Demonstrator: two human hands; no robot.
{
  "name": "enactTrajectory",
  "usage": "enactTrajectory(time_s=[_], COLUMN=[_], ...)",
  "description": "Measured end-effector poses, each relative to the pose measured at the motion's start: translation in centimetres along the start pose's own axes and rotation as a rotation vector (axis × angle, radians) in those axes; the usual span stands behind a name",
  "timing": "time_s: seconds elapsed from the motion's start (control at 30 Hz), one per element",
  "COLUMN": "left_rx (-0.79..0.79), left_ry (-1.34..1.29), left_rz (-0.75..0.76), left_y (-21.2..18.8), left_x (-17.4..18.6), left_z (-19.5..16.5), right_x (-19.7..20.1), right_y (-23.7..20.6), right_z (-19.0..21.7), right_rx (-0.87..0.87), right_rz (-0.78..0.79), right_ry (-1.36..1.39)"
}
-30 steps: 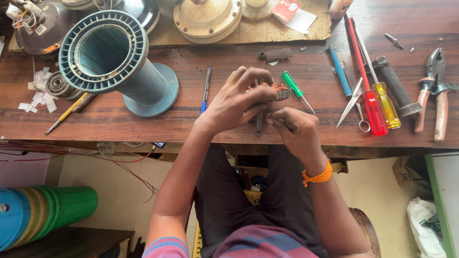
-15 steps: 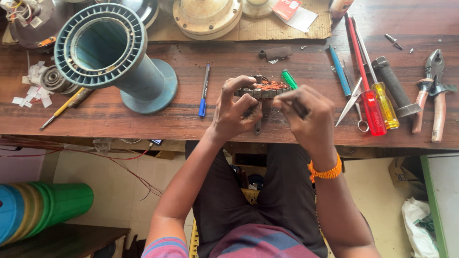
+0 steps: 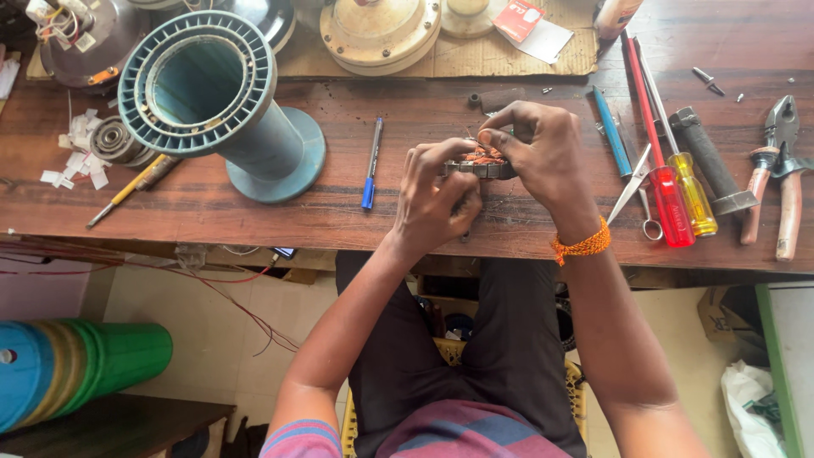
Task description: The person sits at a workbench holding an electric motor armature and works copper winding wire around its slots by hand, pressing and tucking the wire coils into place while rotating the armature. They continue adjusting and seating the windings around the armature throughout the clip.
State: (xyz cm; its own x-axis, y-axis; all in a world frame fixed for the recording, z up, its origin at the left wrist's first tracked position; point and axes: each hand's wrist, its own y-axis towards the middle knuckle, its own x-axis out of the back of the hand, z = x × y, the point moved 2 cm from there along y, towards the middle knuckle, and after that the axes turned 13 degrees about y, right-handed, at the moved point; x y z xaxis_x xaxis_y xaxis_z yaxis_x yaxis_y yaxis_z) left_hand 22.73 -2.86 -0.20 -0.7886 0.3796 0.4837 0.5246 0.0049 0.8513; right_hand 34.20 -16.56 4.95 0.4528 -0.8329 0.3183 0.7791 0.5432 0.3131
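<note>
Small metal motor core with copper windings [image 3: 480, 161] sits over the wooden workbench [image 3: 254, 212], just right of the blue pen [image 3: 370, 163]. Left hand [image 3: 437, 199] grips its near edge — fingers curled tight on the metal. Right hand [image 3: 543, 153] covers the far side from above, thumb and forefinger pinched on the copper wire. Right of the core: red screwdriver [image 3: 657, 161], yellow screwdriver [image 3: 688, 182], scissors [image 3: 638, 191], pliers [image 3: 784, 170]. Well left of it — large teal spool [image 3: 212, 102] lying on its side.
</note>
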Motion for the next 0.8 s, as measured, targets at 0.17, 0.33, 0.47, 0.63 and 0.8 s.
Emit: enactTrajectory(time_s=[0.17,0.33,0.47,0.63,0.8], left_rx=[0.005,0.041,0.098,-0.003,-0.125], left_ry=[0.019,-0.136,-0.217,-0.170,-0.117], left_rz=[0.168,0.280,0.439,0.492,0.454], left_y=[1.3,2.9,4.1,5.1,4.7], left_x=[0.4,1.1,1.7,1.7,1.6], left_z=[-0.3,0.7,1.2,1.4,1.6], right_x=[1.7,2.4,1.8,0.2,-1.8], right_y=[-1.0,-3.8,-5.5,-6.7,-8.3], right_z=[-0.4,0.6,1.2,1.1,-1.6], right_rx=[-0.110,-0.009,-0.045,0.213,0.175], right_rz=[-0.020,0.006,-0.016,-0.064,-0.086], right_ry=[-0.009,0.030,0.048,-0.090,0.051])
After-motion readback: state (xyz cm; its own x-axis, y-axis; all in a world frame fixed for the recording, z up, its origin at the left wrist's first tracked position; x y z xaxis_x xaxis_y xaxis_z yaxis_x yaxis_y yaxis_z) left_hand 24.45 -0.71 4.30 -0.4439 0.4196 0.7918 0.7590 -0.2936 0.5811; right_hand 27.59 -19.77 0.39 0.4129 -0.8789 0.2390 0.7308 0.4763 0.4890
